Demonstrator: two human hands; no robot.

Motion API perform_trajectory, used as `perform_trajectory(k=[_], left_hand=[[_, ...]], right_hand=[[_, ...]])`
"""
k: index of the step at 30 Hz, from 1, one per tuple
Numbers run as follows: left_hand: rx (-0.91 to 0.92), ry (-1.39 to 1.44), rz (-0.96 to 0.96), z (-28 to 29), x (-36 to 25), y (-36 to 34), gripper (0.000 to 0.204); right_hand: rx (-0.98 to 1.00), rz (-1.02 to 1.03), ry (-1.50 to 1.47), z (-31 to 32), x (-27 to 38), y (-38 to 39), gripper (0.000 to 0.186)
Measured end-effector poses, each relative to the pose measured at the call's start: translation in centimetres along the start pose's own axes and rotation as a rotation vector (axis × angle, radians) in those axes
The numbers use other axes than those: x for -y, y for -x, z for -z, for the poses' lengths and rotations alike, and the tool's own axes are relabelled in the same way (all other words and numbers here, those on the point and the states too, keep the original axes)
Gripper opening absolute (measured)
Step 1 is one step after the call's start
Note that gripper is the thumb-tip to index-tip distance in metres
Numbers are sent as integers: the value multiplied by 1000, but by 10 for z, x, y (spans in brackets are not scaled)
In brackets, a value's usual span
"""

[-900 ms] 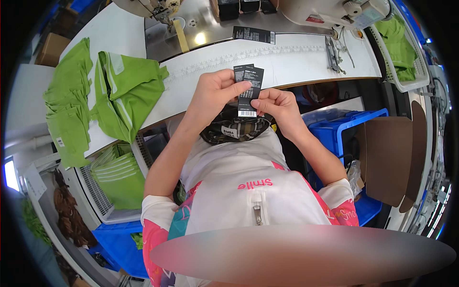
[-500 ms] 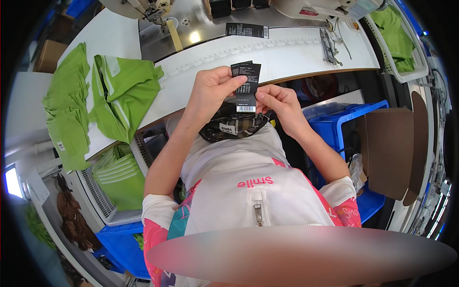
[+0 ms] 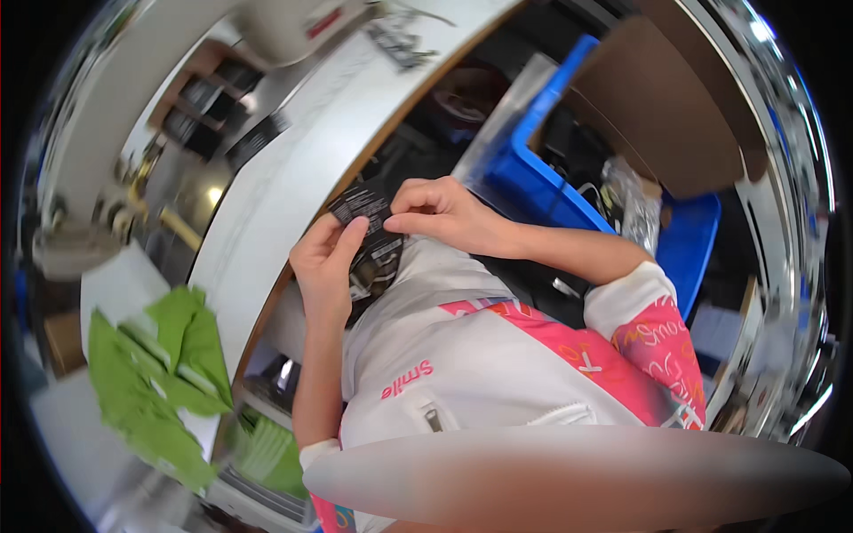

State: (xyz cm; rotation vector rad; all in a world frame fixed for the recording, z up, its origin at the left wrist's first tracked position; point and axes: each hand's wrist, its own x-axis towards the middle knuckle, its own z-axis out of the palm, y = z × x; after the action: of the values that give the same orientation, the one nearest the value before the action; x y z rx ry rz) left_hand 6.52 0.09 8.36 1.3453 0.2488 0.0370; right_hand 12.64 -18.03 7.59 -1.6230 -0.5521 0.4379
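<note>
Left hand [image 3: 322,258] pinches black printed tags [image 3: 362,202], thumb uppermost; right hand [image 3: 435,213] curls at their edge, its grip indeterminable. Green fabric [image 3: 200,355] overlies the desk [image 3: 293,151]; a blue crate [image 3: 526,178] stands right.

Head-worn, facing down, seemingly aslant.

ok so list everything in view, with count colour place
black labels: count unclear, black, in hands
loose label: one, black, upper left
stacks: several, black, upper left
table: one, white, centre left
sewing machines: two, pale, top and far left
fabric: count unclear, green, lower left
bin: at least one, blue, upper right
cardboard: count unclear, brown, upper right
plastic bag: one, clear, right
top: one, white-pink, worn
left hand: one, bare, pinching labels
right hand: one, bare, at labels' edge
</note>
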Motion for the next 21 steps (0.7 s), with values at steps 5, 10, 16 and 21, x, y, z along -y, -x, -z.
perform_trajectory(k=[5, 10, 16, 21], left_hand=[[212, 141, 96, -35, 42, -8, 12], [360, 194, 289, -91, 38, -15, 9], [407, 220, 403, -128, 46, -30, 16], [480, 161, 375, -140, 58, -36, 21]], right_hand=[[-110, -203, -184, 19, -6, 52, 22], [-185, -338, -13, 51, -5, 94, 22], [-827, -182, 618, 208, -1, 165, 20], [-564, -630, 779, 334, -80, 273, 26]])
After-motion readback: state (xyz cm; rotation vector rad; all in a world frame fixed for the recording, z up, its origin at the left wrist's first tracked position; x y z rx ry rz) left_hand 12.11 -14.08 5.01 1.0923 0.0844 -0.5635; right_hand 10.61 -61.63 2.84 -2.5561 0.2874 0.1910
